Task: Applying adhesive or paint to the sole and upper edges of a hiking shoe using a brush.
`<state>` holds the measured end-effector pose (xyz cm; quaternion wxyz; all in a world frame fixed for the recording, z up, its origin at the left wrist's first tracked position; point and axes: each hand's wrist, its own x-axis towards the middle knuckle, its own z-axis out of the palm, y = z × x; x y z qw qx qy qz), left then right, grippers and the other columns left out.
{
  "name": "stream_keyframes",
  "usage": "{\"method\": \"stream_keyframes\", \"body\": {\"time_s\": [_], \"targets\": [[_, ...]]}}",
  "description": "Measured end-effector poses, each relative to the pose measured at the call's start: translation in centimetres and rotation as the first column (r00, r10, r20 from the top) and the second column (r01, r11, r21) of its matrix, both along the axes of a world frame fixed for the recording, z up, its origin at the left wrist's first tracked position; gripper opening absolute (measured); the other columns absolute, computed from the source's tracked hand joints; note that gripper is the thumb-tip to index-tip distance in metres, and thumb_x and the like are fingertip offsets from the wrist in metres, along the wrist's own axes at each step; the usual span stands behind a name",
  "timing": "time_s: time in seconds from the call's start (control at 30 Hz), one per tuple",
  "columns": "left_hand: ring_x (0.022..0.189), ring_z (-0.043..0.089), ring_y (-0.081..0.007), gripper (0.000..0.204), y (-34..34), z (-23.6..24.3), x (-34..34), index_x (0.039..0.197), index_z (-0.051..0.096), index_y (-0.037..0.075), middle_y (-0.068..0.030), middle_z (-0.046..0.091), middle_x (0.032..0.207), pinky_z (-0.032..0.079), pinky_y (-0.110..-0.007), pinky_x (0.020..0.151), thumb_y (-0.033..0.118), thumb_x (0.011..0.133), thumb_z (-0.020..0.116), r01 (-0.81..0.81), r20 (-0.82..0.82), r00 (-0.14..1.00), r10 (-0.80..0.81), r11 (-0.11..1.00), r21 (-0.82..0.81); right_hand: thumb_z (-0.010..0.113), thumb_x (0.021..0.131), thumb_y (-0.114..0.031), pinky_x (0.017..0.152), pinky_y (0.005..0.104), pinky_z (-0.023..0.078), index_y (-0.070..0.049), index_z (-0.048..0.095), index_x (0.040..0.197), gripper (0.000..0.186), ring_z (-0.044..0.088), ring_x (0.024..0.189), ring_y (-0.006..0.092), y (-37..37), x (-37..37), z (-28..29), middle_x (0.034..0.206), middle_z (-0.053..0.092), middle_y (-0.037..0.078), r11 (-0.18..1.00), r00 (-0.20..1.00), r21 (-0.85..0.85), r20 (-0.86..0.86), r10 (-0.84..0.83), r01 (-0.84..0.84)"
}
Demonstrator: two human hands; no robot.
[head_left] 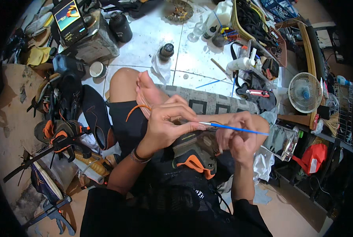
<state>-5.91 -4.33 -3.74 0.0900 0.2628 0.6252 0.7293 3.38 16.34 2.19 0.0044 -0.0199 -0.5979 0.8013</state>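
My left hand (166, 124) pinches the silver end of a thin blue rod (239, 129), which points right; an orange cord (139, 106) curves out leftward behind this hand. My right hand (235, 138) has loosely curled fingers, apart, behind the rod; whether they touch it is unclear. Beneath both hands, a dark olive shoe with orange trim (194, 154) rests on my lap, beside my bare foot (146, 85) and a grey patterned cushion (208, 98).
Left are dark shoes (93, 114), clamps (58, 217), a jerrycan (69, 65) and a small screen (67, 15). Ahead are a bottle (166, 51) and baskets (272, 49) on white tiles (141, 51). At right stand a fan (304, 91) and a rack (344, 118).
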Motion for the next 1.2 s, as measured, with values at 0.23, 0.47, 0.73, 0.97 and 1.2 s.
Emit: {"method": "stream_keyframes", "body": {"time_s": [0.23,0.47,0.73,0.97,1.2], "targets": [[0.085,0.063,-0.0172,0.013,1.4,-1.7,-1.6,0.082,0.078,0.003,-0.0066,0.074,0.082,0.050,-0.031,0.079,0.002,0.072,0.087,-0.167,0.142,0.976,0.167,0.986,-0.009,0.048,0.110,-0.016,0.076,0.0348,0.058,0.007,0.056,0.110,0.024,0.069,0.083,0.0232,-0.7,-2.6,-2.5,0.093,0.066,0.017,0.928,0.969,0.286,-0.138,-0.205,0.237],[0.091,0.062,-0.0145,0.012,1.8,-0.2,-4.6,0.088,0.078,0.001,-0.0045,0.069,0.082,0.047,-0.029,0.083,0.006,0.079,0.083,-0.171,0.068,0.979,0.194,0.952,-0.256,0.049,0.110,-0.017,0.072,0.0341,0.058,0.007,0.057,0.103,0.026,0.070,0.081,0.0219,1.3,-7.4,-2.9,0.092,0.062,0.013,0.922,0.962,0.277,-0.124,-0.243,0.269],[0.082,0.063,-0.0139,0.006,3.9,-2.0,-9.0,0.086,0.070,-0.005,-0.0085,0.067,0.083,0.048,-0.025,0.074,-0.007,0.085,0.076,-0.202,0.204,0.957,0.205,0.979,-0.036,0.047,0.110,-0.020,0.071,0.0346,0.057,0.006,0.057,0.103,0.029,0.068,0.077,0.0214,3.9,-13.8,-3.7,0.090,0.065,0.015,0.945,0.979,0.265,-0.116,-0.165,0.191],[0.081,0.062,-0.0136,0.025,4.0,-3.7,-10.3,0.089,0.063,-0.005,-0.0100,0.066,0.088,0.049,-0.025,0.079,0.013,0.106,0.056,-0.335,0.391,0.874,0.288,0.941,0.055,0.049,0.109,-0.014,0.072,0.0289,0.056,0.006,0.061,0.105,0.024,0.067,0.077,0.0156,6.6,-21.1,-6.2,0.085,0.069,0.012,0.770,0.912,0.495,-0.289,-0.292,0.403],[0.068,0.050,-0.0094,0.039,2.9,-5.8,-10.5,0.077,0.053,-0.001,-0.0065,0.057,0.077,0.038,-0.023,0.058,0.022,0.109,0.051,-0.239,0.267,0.942,0.202,0.964,0.114,0.058,0.105,-0.016,0.061,0.0414,0.052,0.000,0.058,0.106,0.017,0.069,0.066,0.0332,7.2,-30.3,-15.3,0.075,0.069,0.018,0.218,0.876,0.854,-0.429,-0.222,0.473]]}}
